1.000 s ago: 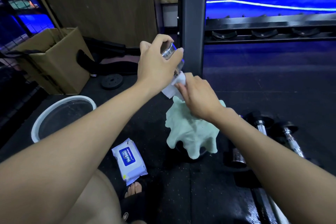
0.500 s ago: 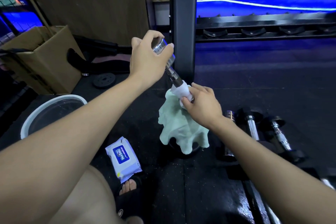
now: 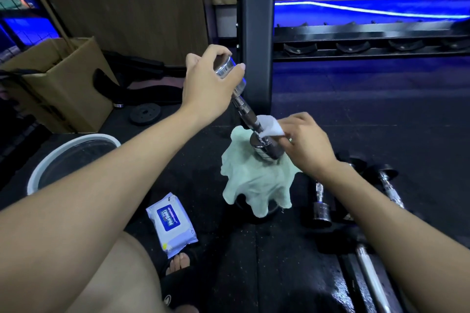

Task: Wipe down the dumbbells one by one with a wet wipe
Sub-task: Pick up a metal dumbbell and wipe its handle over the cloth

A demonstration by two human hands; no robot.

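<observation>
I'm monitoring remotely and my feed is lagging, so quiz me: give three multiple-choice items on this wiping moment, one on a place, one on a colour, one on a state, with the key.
1. Where does the wet wipe pack lie?
A. In the cardboard box
B. On the floor beside the person's foot
C. On the rack

2. What colour is the cloth under the dumbbell?
A. Pale green
B. Red
C. Black

3. What is the right hand doing?
A. Resting empty on the floor
B. Lifting the basin
C. Pinching a white wipe against the dumbbell's lower end

Key: 1 B, the pack sits on the dark mat near the sandalled toes; 2 A, the draped cloth is mint-toned; 3 C, the wipe is folded round the handle above the lower head while the left hand grips the upper head.
</observation>
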